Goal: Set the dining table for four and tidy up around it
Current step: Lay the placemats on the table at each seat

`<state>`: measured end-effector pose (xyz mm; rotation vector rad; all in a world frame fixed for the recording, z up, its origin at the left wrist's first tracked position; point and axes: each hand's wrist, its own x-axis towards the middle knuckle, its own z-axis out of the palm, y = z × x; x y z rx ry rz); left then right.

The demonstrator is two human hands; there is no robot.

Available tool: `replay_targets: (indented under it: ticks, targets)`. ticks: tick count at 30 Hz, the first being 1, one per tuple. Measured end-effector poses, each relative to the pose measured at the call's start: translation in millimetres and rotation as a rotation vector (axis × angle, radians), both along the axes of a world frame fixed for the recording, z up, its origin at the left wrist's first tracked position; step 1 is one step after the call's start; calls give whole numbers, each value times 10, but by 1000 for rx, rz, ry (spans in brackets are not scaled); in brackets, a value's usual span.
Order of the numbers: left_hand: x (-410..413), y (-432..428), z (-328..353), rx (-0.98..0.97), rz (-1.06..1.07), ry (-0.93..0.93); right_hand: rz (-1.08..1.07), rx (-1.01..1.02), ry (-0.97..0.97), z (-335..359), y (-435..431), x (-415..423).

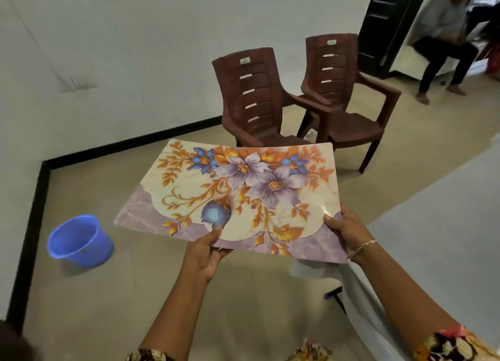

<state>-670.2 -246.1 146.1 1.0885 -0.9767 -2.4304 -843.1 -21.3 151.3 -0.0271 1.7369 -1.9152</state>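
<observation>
Our sleeves (pixel 454 344): floral print, nearest us at the bottom edge.
Our left hand (pixel 205 252): we pinch the near edge of the placemat (pixel 243 193), thumb on top.
Our right hand (pixel 349 231): we grip the mat's near right corner, a bracelet (pixel 364 245) on the wrist.
Placemat: flowered, held in the air over the floor, before two brown chairs (pixel 251 98), just left of the table (pixel 446 212).
Floor: a blue bucket (pixel 81 241) stands left, near the wall.
</observation>
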Motion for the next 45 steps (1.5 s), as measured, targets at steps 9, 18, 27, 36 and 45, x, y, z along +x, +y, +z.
replay_targets:
  ticks: [9, 18, 27, 36, 45]
  targets:
    - [-1258, -564, -82, -47, -212, -9, -247, 24, 21, -149, -272, -828]
    - [-3067, -531, 9, -100, -526, 9, -636, 50, 26, -273, 27, -1764]
    - [-4381, 240, -157, -71, -960, -31, -1092, 204, 48, -187, 706, -1888]
    - [-5295, 1521, -345, -55, -1451, -49, -1622, 317, -49, -197, 1238, -1671]
    - [-6027, 2401, -363, -95, -1849, -50, -2168, 321, -255, -260, 1206, -1767]
